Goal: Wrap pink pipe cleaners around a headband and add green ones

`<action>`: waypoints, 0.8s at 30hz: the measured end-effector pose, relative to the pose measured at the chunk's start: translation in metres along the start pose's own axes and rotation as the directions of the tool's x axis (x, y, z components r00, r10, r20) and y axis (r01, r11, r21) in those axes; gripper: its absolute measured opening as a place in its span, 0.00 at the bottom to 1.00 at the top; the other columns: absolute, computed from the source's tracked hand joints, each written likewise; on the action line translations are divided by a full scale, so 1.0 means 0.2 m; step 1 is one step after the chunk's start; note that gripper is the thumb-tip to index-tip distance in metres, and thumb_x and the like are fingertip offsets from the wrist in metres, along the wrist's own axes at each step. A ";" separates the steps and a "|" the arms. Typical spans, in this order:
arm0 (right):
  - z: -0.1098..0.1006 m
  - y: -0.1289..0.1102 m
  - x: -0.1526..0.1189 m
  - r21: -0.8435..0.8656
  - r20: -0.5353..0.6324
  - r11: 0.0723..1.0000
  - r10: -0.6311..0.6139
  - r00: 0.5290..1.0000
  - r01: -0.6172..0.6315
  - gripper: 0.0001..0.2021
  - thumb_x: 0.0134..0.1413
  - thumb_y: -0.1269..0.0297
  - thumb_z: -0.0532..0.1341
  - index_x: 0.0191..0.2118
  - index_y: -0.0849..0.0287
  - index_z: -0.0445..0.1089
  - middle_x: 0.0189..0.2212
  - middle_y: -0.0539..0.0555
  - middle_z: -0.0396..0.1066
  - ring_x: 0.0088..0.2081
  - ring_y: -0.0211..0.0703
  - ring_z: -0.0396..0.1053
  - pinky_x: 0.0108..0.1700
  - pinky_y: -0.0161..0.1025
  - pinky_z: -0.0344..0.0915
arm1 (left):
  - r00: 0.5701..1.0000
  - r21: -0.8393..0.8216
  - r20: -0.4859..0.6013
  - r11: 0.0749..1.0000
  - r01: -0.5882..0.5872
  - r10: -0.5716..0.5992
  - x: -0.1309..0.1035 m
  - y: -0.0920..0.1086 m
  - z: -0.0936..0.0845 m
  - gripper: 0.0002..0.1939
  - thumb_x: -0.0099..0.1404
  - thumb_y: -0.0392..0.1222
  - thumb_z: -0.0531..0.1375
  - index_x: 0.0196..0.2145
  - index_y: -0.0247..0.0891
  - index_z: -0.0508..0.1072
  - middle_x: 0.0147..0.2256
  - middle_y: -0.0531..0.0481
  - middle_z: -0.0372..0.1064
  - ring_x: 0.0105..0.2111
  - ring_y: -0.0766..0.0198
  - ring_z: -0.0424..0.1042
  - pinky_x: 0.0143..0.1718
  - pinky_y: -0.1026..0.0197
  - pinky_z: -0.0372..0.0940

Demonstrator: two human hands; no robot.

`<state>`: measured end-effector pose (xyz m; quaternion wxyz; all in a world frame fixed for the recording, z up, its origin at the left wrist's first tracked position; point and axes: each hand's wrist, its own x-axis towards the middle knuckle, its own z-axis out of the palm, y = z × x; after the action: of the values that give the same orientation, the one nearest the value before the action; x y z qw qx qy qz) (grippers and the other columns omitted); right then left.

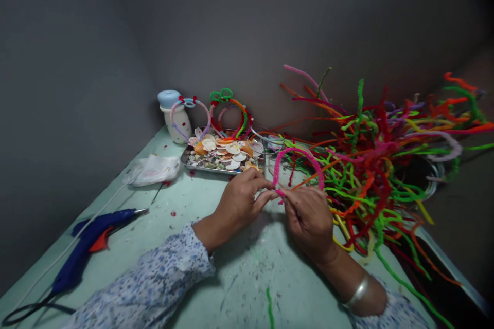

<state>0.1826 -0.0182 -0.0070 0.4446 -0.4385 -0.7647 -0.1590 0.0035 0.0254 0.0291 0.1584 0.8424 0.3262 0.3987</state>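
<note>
A bright pink fuzzy pipe cleaner (298, 151), bent into an arch like a headband, stands above my fingers over the middle of the table. My left hand (243, 193) pinches its lower end between thumb and forefinger. Close beside it, my right hand (311, 218) is closed on the same pink pipe cleaner, and its short end pokes out between the two hands. The fingertips hide the exact spot where they meet. Just behind my left hand sits a metal tray (208, 170) full of shells and small flowerlike pieces.
A blue glue gun (83, 252) with its cord lies at the left. Behind it are a white packet (154, 169) and a blue-lidded bottle (177, 122). Decorated headbands (228, 96) stand by the tray. A tangled pipe-cleaner heap (370, 164) fills the right side. A green piece (269, 308) lies in front.
</note>
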 end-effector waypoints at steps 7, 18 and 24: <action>-0.01 -0.01 0.01 -0.006 0.003 1.000 -0.021 1.000 0.021 0.13 0.53 0.76 0.59 0.45 0.58 0.70 0.35 0.54 0.76 0.37 0.44 0.71 0.45 0.45 0.61 | 0.998 -0.037 0.054 0.999 0.040 -0.038 0.00 0.04 -0.03 0.08 0.64 0.41 0.58 0.33 0.35 0.74 0.32 0.47 0.66 0.34 0.62 0.66 0.37 0.60 0.63; -0.01 -0.01 0.01 0.005 -0.015 1.000 -0.019 1.000 0.019 0.14 0.53 0.77 0.59 0.45 0.58 0.69 0.34 0.54 0.76 0.37 0.43 0.70 0.45 0.45 0.61 | 0.959 -0.196 0.167 0.946 0.260 -0.229 0.04 0.08 -0.06 0.11 0.63 0.43 0.59 0.26 0.35 0.72 0.27 0.51 0.67 0.30 0.65 0.65 0.33 0.62 0.60; -0.01 -0.02 0.01 -0.003 -0.009 1.000 -0.027 1.000 0.027 0.14 0.53 0.76 0.58 0.46 0.58 0.70 0.34 0.53 0.76 0.37 0.43 0.70 0.45 0.44 0.61 | 0.899 -0.304 0.239 0.851 0.429 -0.368 0.06 0.10 -0.08 0.13 0.62 0.44 0.58 0.23 0.35 0.70 0.24 0.53 0.64 0.27 0.67 0.63 0.28 0.65 0.58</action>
<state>0.1808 -0.0208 -0.0035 0.4451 -0.4280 -0.7684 -0.1682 0.0045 0.0190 0.0558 0.4121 0.7454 0.4035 0.3342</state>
